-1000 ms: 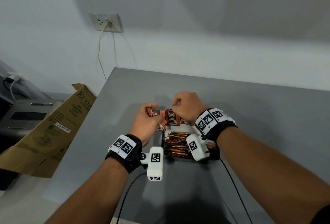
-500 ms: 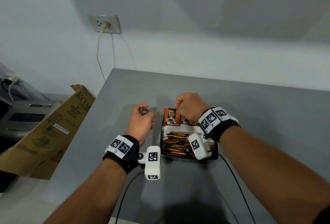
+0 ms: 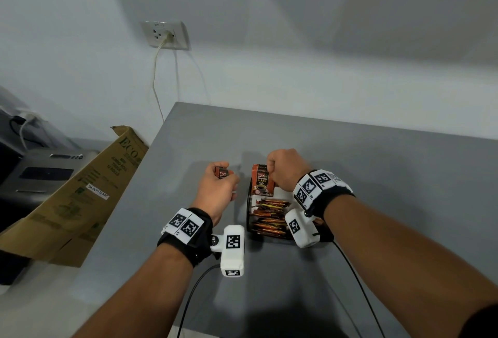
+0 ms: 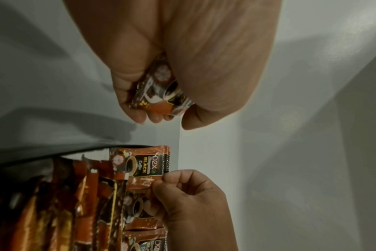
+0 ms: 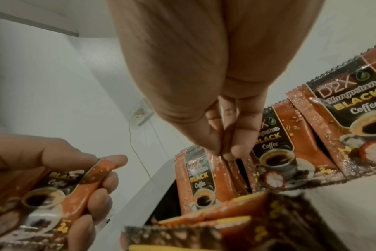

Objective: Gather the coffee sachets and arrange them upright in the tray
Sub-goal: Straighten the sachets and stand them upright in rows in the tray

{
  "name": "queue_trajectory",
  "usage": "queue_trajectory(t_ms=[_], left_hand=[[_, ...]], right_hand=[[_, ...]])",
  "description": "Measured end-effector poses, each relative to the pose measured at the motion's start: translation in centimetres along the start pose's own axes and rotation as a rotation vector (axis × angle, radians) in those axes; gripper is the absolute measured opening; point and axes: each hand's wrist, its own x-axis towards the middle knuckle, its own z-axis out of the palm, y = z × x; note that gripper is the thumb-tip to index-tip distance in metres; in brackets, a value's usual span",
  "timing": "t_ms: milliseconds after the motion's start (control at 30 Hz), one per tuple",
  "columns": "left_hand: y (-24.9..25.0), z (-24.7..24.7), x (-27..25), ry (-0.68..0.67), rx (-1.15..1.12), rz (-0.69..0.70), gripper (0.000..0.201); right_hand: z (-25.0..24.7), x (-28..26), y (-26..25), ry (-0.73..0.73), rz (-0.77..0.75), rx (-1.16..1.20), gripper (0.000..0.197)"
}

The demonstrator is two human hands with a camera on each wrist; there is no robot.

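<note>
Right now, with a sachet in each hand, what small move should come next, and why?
Probably the right hand should let go of the upright sachet it pinches by the top edge at the tray's far end, since it already stands among the other upright ones. The left hand holds another sachet beside the tray, ready to follow.

left hand [image 3: 218, 189]: sachet [image 3: 222, 173] | right hand [image 3: 287, 169]: upright sachet [image 3: 261, 180] (in tray [image 3: 249, 213])

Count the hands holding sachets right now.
2. The left hand grips a sachet left of the tray; the right hand pinches one standing at the tray's far end.
</note>
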Motion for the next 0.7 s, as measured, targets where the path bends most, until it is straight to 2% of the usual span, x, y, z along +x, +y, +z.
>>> queue_trajectory(t_ms=[267, 433, 533, 600, 633, 700], left_hand=[[0.1, 0.3, -0.3, -0.019, 0.000, -0.007, 0.033], [0.4, 0.5, -0.3, -0.016, -0.020, -0.022, 0.039], [0.9, 1.1, -0.6, -0.097, -0.021, 0.062, 0.047], [1.4, 1.8, -0.8, -0.167, -0.004, 0.116, 0.055], [1.6, 2.2, -0.8, -0.190, -0.003, 0.129, 0.056], [2.1, 3.0, -0.8, -0.205, -0.011, 0.139, 0.055]], right_hand=[[-0.1, 0.0, 0.0, -0.002, 0.000, -0.002, 0.019], [-1.3, -0.4, -0.2, 0.036, -0.002, 0.043, 0.018], [-3.0, -1.3, -1.1, 0.058, -0.080, 0.128, 0.011], [-4.1, -2.1, -2.0, -0.035, -0.117, 0.284, 0.005], [-4.6, -2.4, -2.2, -0.062, -0.125, 0.338, 0.006], [-5.7, -2.7, -2.1, -0.028, -0.139, 0.328, 0.011]])
